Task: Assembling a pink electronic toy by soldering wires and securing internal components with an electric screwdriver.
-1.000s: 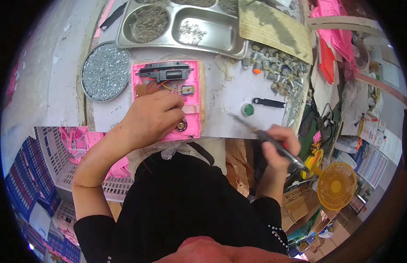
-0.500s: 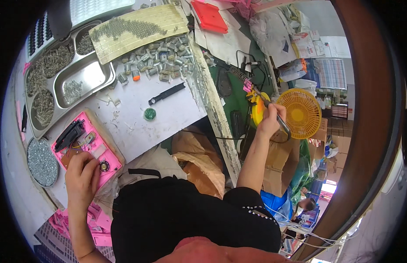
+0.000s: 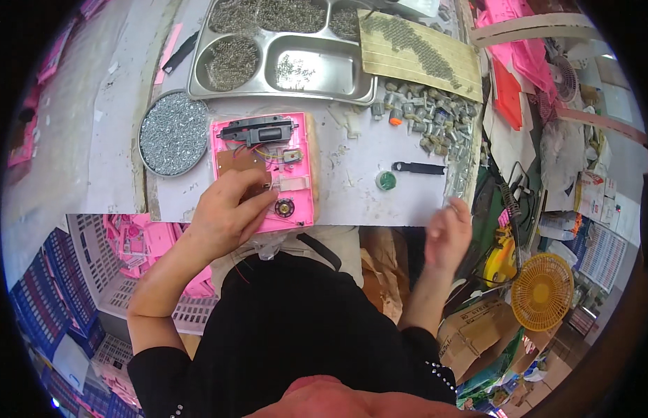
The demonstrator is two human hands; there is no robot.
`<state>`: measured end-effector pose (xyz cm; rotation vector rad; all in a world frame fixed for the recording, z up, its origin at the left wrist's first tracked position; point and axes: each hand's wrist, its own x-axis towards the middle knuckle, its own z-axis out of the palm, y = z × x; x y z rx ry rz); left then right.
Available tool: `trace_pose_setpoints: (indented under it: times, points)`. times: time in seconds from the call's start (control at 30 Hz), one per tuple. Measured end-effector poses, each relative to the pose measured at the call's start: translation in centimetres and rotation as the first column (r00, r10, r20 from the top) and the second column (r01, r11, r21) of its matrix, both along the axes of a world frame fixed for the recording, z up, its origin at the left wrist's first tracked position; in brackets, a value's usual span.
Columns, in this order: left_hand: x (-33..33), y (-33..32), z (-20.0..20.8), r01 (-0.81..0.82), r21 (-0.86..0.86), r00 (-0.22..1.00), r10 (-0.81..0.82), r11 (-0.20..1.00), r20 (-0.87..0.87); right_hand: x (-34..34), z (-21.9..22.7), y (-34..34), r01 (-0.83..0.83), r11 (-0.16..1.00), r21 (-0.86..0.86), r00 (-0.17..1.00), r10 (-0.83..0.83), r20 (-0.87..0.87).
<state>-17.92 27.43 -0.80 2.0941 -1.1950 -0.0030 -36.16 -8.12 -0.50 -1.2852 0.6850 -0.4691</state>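
My left hand (image 3: 230,205) rests on the lower left of a pink plastic housing (image 3: 301,203). Its thumb and fingers are pinched by the brown circuit board (image 3: 237,161); whatever they grip is hidden. A black plastic mechanism (image 3: 257,131) spans the top of the housing, with thin wires and a small metal motor (image 3: 291,156) below it. A round speaker (image 3: 284,207) sits near my fingertips. Over the table's front edge, my right hand (image 3: 448,235) is slightly blurred, fingers loosely curled and apart, with nothing visible in it. Nearby are a green-filled round tub (image 3: 386,181) and a black bar (image 3: 419,168).
A dish of small metal parts (image 3: 173,134) stands left of the housing. Behind are a steel compartment tray (image 3: 282,97) with screws, a yellowish card (image 3: 414,56) and several small motors (image 3: 435,118). At right are a coiled-cord tool (image 3: 508,198) and a yellow basket (image 3: 542,292).
My right hand has let go of the soldering iron at the right and come back toward the table. The view has swung left; my left hand stays at the pink housing.
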Motion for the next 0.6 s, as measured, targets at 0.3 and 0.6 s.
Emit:
trace_pose_setpoints:
  times: [0.3,0.6]
  points:
    - [-0.4,0.2,-0.6,-0.011,-0.009,1.000,0.011,1.000,-0.008,13.8,0.4,10.5,-0.495,0.463,-0.735,0.809,0.554,-0.195]
    - [1.1,-0.3,0.6,0.059,0.035,0.989,-0.063,0.998,0.136,16.3,0.9,13.2,-0.586,0.134,-0.799,0.762,0.427,-0.487]
